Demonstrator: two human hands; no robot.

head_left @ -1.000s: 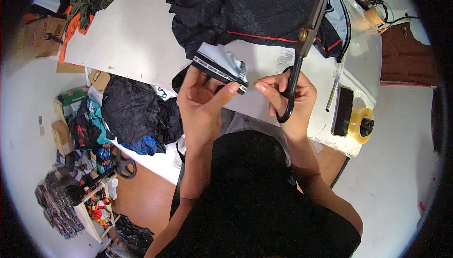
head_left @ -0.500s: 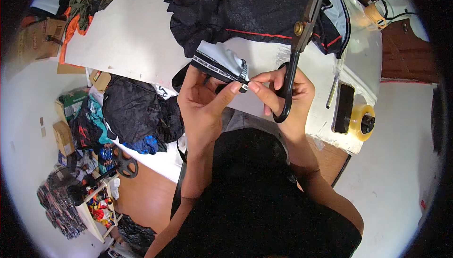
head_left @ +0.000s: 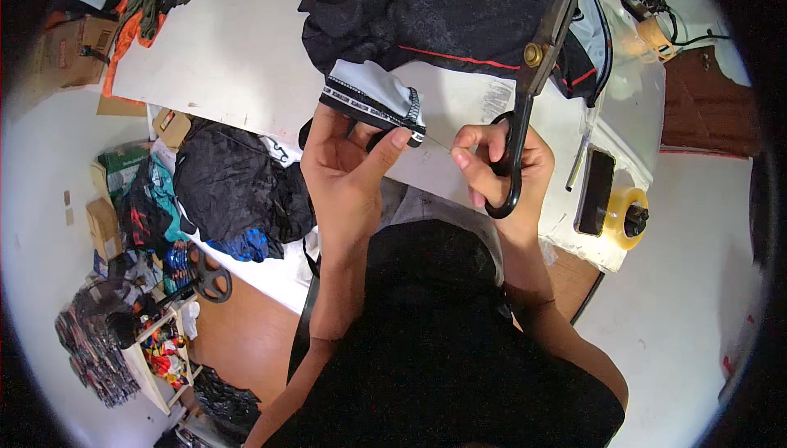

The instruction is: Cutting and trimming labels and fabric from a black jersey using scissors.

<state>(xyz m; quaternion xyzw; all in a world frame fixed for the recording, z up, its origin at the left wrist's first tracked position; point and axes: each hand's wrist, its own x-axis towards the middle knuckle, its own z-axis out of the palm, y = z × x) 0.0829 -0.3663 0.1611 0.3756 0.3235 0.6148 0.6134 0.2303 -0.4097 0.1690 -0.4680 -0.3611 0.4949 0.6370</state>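
This looks like a small garment workshop: on the white worktable (head_left: 221, 67) lies a black garment with red trim (head_left: 467, 26), long-bladed scissors (head_left: 534, 56) are held above the worktable, and a roll of yellowish tape (head_left: 627, 217) sits at its right end. To the left of the worktable are a heap of dark clothing (head_left: 225, 173), a cardboard box (head_left: 78, 54) and, farther toward the wearer, a pale wooden frame (head_left: 146, 378) holding small red and yellow things (head_left: 166, 358).

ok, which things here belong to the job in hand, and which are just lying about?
In use:
Black-and-white banded fabric, held in left hand
Large scissors, held in right hand
Thin thread, running from the fabric toward right hand

Lying about, apparently:
Dark garment with red piping
Phone
Tape roll
Dark clothes pile
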